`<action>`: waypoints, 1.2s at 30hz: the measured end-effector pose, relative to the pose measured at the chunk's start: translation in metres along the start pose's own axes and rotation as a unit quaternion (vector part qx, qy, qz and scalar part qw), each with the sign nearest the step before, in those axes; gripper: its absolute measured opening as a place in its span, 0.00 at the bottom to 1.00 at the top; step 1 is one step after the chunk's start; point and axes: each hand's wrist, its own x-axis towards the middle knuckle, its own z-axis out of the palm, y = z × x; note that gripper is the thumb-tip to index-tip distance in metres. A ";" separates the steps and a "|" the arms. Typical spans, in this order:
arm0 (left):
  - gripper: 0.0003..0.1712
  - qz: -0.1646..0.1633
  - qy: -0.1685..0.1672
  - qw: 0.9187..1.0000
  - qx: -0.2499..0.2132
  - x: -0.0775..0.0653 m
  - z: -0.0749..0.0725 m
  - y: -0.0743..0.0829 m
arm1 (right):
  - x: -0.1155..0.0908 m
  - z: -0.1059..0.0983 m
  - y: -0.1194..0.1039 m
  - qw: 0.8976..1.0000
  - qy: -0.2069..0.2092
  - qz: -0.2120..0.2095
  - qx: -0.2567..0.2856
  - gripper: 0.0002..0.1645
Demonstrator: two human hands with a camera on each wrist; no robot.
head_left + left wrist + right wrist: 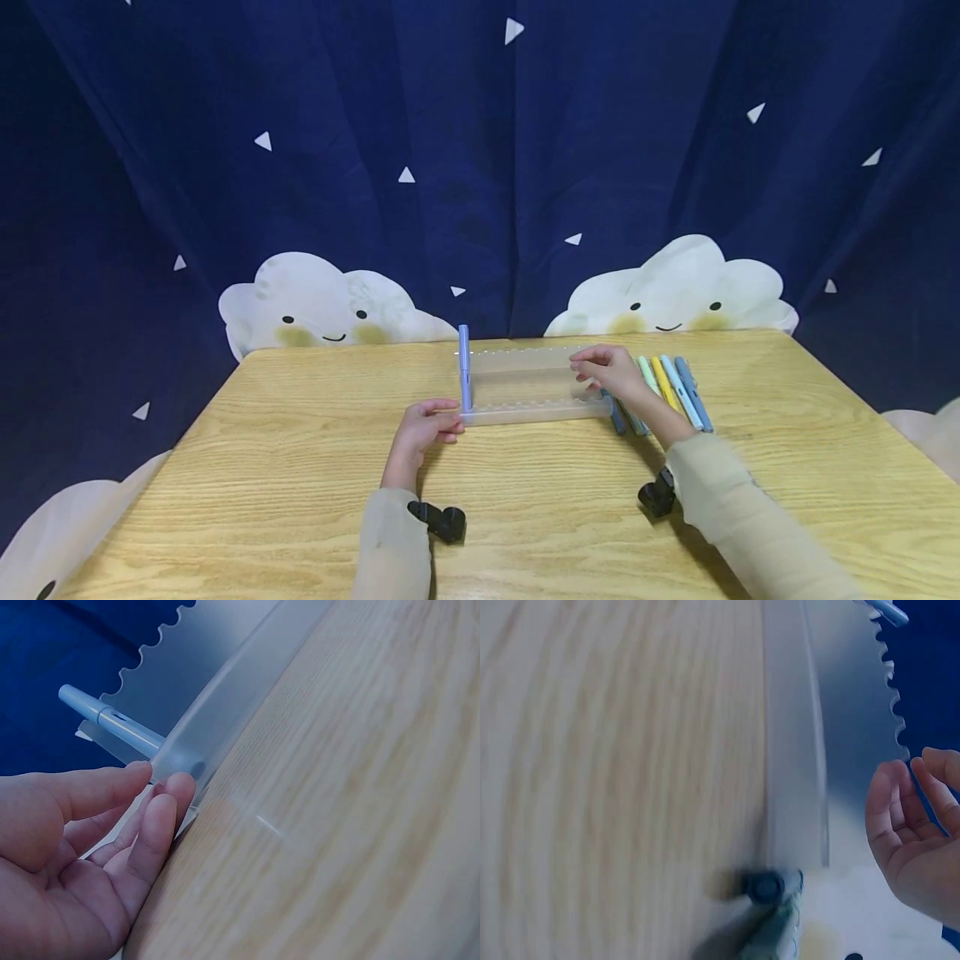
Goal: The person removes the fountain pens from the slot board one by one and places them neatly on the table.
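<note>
A frosted clear pen rack (540, 412) with scalloped edges sits on the wooden table. One lavender-blue pen (464, 367) lies across its left end, its cap reaching past the back edge. At the rack's front left corner is my left hand (422, 432), fingertips right at the plastic in the left wrist view, fingers relaxed. Over the rack's right end hovers my right hand (609, 370), loosely curled. Nothing shows between its thumb and fingers (891, 796), which are close to the scalloped back edge in the right wrist view.
Several pens lie side by side right of the rack, among them a yellow pen (664, 382), a light blue pen (681, 392) and a dark blue pen (694, 395). My right forearm passes over some of them. A navy curtain (480, 167) hangs behind the table (300, 467).
</note>
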 end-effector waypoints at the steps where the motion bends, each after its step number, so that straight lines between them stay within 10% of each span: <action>1: 0.14 0.000 -0.001 1.000 0.001 0.000 0.000 0.000 | 0.001 0.003 0.001 1.000 -0.002 -0.001 0.001 0.16; 36: 0.14 0.007 -0.002 1.000 -0.003 -0.001 -0.001 0.001 | 0.015 0.099 -0.015 0.999 -0.035 -0.029 0.014 0.13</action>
